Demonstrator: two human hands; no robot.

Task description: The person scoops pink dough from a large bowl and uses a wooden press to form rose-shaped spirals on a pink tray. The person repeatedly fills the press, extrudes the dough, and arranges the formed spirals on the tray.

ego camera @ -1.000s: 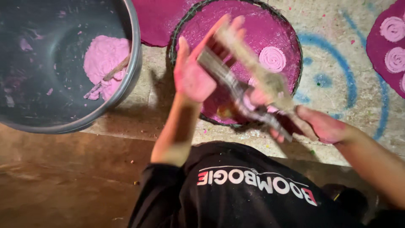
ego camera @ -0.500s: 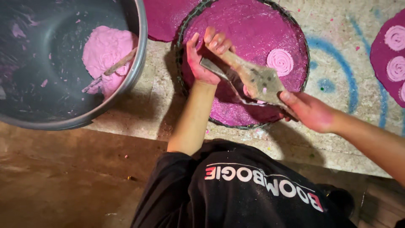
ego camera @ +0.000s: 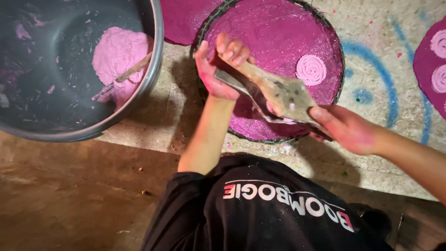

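Since the earlier frames the left hand (ego camera: 222, 69) has come down from its raised, flat-open pose and now curls its pink-stained fingers (ego camera: 232, 49) around the upper end of the flat worn tool (ego camera: 278, 95), just above the middle of the frame; the right hand (ego camera: 346, 128), right of centre, has stayed closed on the tool's lower end. The tool, a speckled grey-brown slab, now lies lower and slants from upper left to lower right across the round magenta tray (ego camera: 283, 32), whose wire rim sits at the top centre. A pale pink coil (ego camera: 311, 69) stays in place on the tray's glittery powder, to the right of the hands. In the upper left, the big grey basin (ego camera: 55, 116) holds a lump of pink paste (ego camera: 118, 58) with a stick (ego camera: 125, 76) lying in it, unchanged. The surface (ego camera: 385, 162) is pale, rough and speckled, with a blue painted ring (ego camera: 383, 76) at the right; more pink coils (ego camera: 439, 60) lie on a second magenta disc at the right edge. Brown floor (ego camera: 69, 195) fills the lower left, and the person's black printed shirt (ego camera: 265, 214) the bottom centre.
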